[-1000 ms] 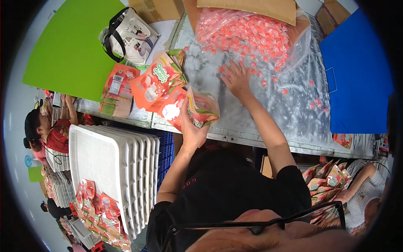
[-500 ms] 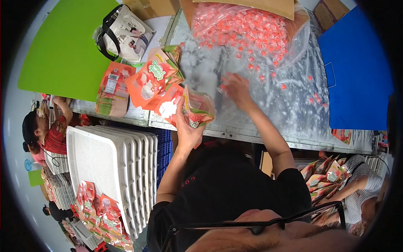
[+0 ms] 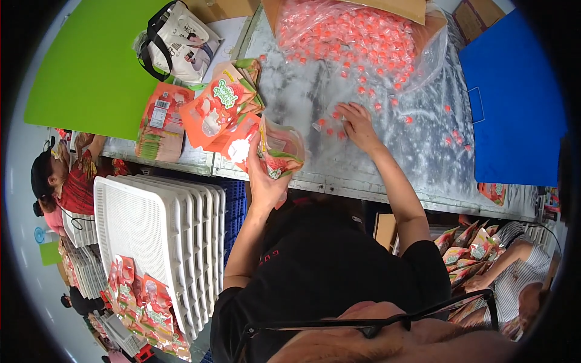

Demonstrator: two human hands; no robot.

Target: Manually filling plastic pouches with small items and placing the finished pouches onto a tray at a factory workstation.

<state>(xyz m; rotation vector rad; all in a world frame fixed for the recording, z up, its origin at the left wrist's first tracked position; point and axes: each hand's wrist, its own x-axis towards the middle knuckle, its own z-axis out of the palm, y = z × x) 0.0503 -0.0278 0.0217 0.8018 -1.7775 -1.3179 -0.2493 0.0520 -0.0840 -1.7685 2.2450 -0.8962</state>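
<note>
An opened red-and-green printed pouch (image 3: 284, 144) is gripped in my left hand (image 3: 266, 181) at the table's front edge, its mouth facing right. My right hand (image 3: 358, 126) rests over the metal tabletop with its fingers spread and slightly bent. Beside its fingertips lie several small wrapped red candies (image 3: 330, 131). To the left of the held pouch, a fanned pile of flat pouches (image 3: 221, 109) reaches close to my left hand.
A carton lined with a clear bag holds many red candies (image 3: 351, 42), some spilled onto the metal table (image 3: 290, 97). A blue board (image 3: 514, 109) stands right, a tote bag (image 3: 184, 45) and more pouches (image 3: 162, 121) left. Stacked white trays (image 3: 136, 224) stand beside me; co-workers sit both sides.
My right hand has shifted slightly right, and several candies now show beside its fingers. My left hand has moved a little left with the pouch.
</note>
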